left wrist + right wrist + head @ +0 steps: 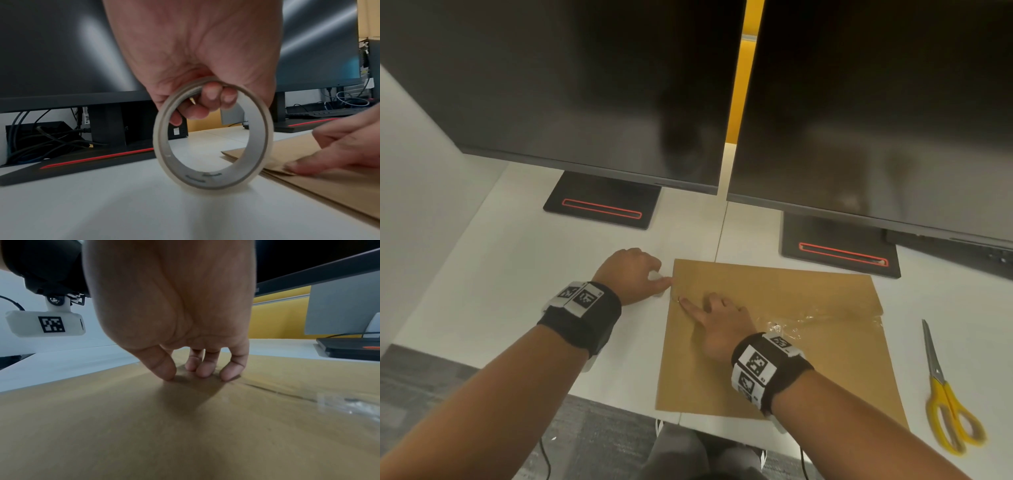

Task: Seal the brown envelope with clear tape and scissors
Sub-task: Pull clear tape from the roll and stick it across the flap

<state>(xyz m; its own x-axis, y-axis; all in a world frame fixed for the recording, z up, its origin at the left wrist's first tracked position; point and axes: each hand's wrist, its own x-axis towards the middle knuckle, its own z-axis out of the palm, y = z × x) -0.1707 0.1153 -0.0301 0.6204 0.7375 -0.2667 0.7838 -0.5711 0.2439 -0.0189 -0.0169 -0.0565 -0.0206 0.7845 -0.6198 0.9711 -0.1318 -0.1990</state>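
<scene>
Here, one tape roll (213, 138), one envelope (791, 346), one scissors (945, 397).

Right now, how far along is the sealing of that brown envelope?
Partly done, it seems. A crinkled strip of clear tape already lies across the right part of the brown envelope. In hand: the left hand grips the tape roll at the envelope's left edge, while the right hand presses near that edge. Still left: cutting, since the scissors lie untouched on the desk.
</scene>
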